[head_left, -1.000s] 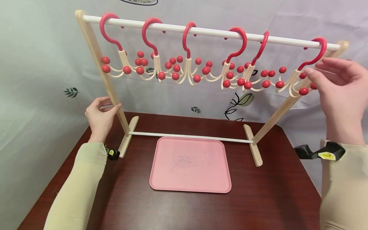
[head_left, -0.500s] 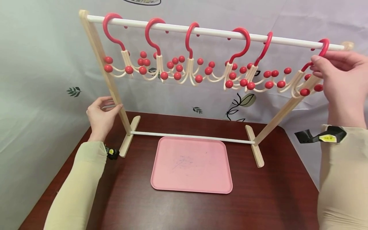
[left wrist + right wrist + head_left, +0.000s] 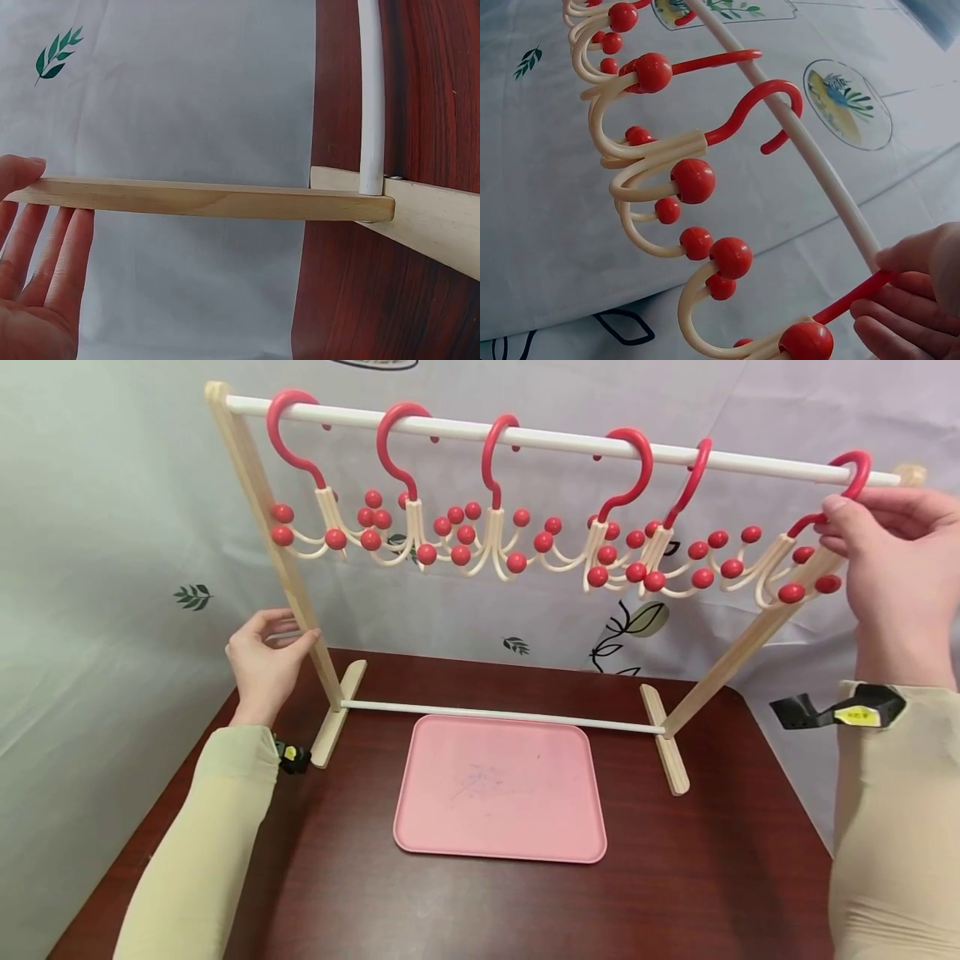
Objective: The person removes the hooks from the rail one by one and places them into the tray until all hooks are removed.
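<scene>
My right hand [image 3: 903,556] pinches the red hook [image 3: 855,295] of the rightmost hanger between thumb and fingers, close under the rack's white top rod [image 3: 525,440]. That hanger's cream, curved arms [image 3: 765,581] end in red balls and hang tilted. Lower on the other side, my left hand [image 3: 266,664] holds the rack's left wooden post [image 3: 202,200], thumb on one face and straight fingers behind. Several more red-hooked hangers hang along the rod, among them one at the far left [image 3: 327,514] and one in the middle [image 3: 492,539].
A pink tray [image 3: 498,852] lies on the dark red-brown table [image 3: 480,910], its back edge by the rack's white lower rod [image 3: 487,714]. Wooden feet [image 3: 665,739] support the rack. Behind it hangs a pale cloth [image 3: 435,618] with leaf prints.
My right hand has moved up onto the neck of the rightmost hook, and that hanger has shifted slightly and turned. My left hand stays on the post.
</scene>
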The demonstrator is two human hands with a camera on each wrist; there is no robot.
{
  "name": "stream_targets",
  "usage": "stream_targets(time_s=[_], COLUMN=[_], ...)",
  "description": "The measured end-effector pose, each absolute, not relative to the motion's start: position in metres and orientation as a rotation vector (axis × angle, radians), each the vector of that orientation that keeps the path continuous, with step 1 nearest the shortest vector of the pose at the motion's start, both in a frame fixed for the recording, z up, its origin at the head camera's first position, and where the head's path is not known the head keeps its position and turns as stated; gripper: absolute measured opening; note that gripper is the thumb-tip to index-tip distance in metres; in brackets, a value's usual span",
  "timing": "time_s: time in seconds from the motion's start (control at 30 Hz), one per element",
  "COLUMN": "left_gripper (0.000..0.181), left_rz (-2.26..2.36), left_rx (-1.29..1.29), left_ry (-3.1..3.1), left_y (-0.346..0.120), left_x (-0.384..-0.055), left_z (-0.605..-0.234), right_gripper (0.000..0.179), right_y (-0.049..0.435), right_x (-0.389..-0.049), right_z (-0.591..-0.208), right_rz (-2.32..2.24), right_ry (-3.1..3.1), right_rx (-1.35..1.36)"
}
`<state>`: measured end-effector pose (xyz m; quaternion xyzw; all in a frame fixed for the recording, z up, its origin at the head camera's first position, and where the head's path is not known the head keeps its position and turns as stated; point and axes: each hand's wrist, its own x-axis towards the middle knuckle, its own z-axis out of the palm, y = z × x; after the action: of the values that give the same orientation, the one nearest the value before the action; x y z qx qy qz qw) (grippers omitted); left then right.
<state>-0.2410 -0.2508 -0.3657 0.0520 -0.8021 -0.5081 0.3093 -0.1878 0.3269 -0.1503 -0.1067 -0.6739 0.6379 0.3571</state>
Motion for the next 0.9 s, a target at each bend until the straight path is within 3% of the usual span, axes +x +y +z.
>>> stream_targets(time_s=[0.53,0.9], left_gripper=[0.041,0.040], left_rz=[-1.330,-1.320], left_rx=[0.152,0.140], left_ry=[-2.141,-2.141], left_y=[-0.250,-0.251], left_x=[-0.240,-0.241], left_z=[-0.366,-0.365], right_gripper=[0.045,0.046], right_y=[0.321,0.317], right_x=[-0.169,-0.146], right_z=[-0.145,-0.164], right_rz=[1.556,1.404], right_ry=[-1.733,-1.826], right_rx=[-0.233,-0.290])
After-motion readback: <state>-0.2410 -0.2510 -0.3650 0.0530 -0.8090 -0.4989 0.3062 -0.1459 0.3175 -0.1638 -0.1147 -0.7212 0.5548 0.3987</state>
